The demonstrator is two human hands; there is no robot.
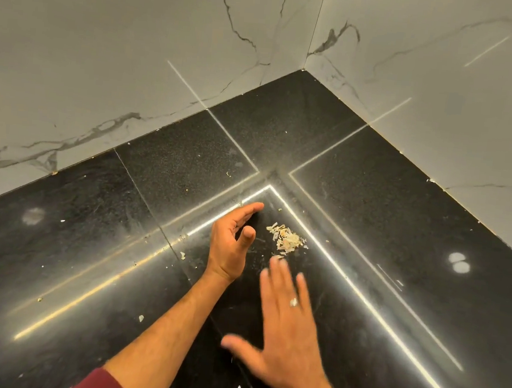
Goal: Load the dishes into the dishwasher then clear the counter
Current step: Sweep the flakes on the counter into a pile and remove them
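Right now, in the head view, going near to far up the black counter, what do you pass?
Maroon sleeve → right hand with a ring, blurred → small pile of pale food scraps → black counter's inner corner → white marble-veined wall tiles.

The right hand (282, 331) is showing smeared with motion blur, its fingertips and thumb losing their outlines, so whether it is touching the tabletop (400, 239) cannot be told. Both forearms are running off the bottom edge, as is the dark red sleeve (98, 385). The pale scraps (286, 238) are lying too small to identify.
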